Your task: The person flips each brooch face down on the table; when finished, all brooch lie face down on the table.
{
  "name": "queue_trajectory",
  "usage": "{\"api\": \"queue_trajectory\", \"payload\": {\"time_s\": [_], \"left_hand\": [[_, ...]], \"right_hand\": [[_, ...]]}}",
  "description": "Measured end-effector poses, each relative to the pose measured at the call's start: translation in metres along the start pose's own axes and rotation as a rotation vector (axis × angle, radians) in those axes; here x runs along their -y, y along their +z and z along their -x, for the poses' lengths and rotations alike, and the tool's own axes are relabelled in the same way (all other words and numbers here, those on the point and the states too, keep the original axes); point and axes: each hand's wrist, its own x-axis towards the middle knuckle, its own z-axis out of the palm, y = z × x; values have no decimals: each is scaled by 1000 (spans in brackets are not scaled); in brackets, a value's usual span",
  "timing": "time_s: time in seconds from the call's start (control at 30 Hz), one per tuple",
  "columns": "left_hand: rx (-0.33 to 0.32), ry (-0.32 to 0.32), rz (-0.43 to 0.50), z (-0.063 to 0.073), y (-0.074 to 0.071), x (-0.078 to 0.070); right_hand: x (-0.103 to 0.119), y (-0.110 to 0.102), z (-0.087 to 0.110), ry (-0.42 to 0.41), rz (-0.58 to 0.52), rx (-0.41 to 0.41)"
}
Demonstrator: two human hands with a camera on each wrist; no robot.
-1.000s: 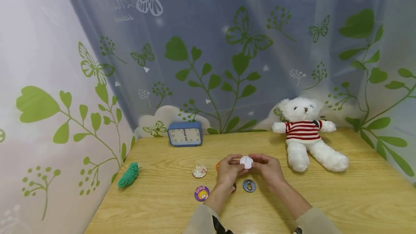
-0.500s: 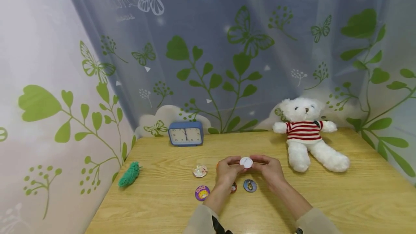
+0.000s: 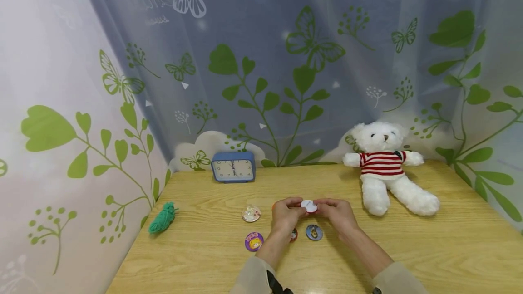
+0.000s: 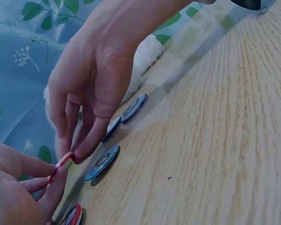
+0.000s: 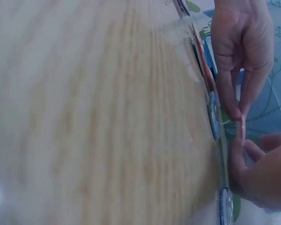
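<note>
Between both hands is a round badge (image 3: 308, 206), its white face turned up and a red rim showing. My left hand (image 3: 284, 217) pinches its left edge between thumb and fingers. On the opposite edge, my right hand (image 3: 341, 217) pinches it in the same way. The left wrist view shows the badge (image 4: 64, 159) nearly edge-on, held above the tabletop. Below the hands lie a blue badge (image 3: 314, 232) and a red-edged badge (image 3: 293, 235), the latter partly covered by the left arm. An orange thing (image 3: 273, 206) peeks out behind the left hand.
A pale badge (image 3: 251, 213) and a purple badge with a yellow bear (image 3: 254, 242) lie left of the hands. Green yarn (image 3: 162, 218) sits at the table's left edge. At the back stand a blue clock (image 3: 233, 167) and a white teddy bear (image 3: 382, 167) in a striped shirt.
The badge has tilted between the fingers, so its white face looks narrower and its red rim shows at the front. Both hands keep their hold in nearly the same place.
</note>
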Motion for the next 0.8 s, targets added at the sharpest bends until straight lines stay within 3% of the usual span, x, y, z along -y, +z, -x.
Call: {"api": "queue_trajectory", "payload": {"time_s": [0.1, 0.2, 0.47, 0.8], "left_hand": [[-22, 8, -110, 0, -1, -2], [-28, 7, -162, 1, -1, -3], [1, -22, -93, 3, 1, -1], [-1, -68, -111, 5, 2, -6]], "right_hand": [[2, 0, 2, 23, -81, 40], [4, -1, 4, 40, -122, 67], [5, -8, 6, 52, -137, 105], [6, -10, 5, 48, -112, 134]]}}
